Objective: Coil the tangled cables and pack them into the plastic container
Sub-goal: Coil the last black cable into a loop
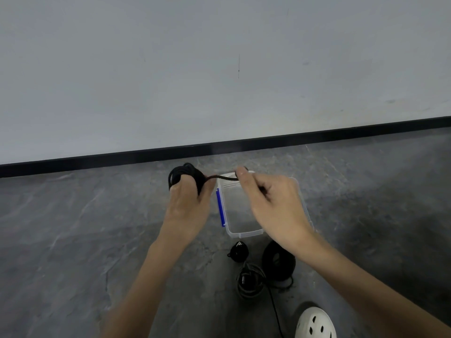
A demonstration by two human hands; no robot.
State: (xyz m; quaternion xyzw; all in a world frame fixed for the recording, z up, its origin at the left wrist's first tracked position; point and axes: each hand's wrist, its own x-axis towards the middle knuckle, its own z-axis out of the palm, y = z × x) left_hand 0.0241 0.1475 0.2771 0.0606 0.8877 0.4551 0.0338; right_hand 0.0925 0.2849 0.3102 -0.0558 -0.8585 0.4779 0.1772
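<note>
Left hand (pixel 188 206) grips a black cable coil (pixel 181 175), its fingers curled through and round the loops so that the bundle stands above the knuckles. The right hand (pixel 271 201) pinches the free tail (pixel 225 177) of the same cable between thumb and forefinger, drawn fairly taut across the gap between the two hands. Both hang in the air above the grey floor (pixel 73 228), the right one over the plastic container (pixel 244 233), which lies open with its blue latch (pixel 220 208) on the side toward the left hand; no cable shows in the part the right hand does not hide. The step in hand looks to be the finishing of this coil, since only a short tail is unwound. To do it well, I judge the tail should go crosswise round the waist of the loops, each turn snug against the one before, with the left grip firm enough that the loops cannot spring apart. The very end is best tucked under a turn so that it locks. Too hard a pull could squash the coil out of shape; too slack and it may unravel in the box. Three more bundles lie on the floor nearer the person: a small black bundle (pixel 238 251) just before the container, a thick black coil (pixel 279 263) partly under the right forearm, and a looser coil (pixel 250 281) with a thin wire trailing toward a white shoe (pixel 314 323). That last one may want tightening before it is packed.
</note>
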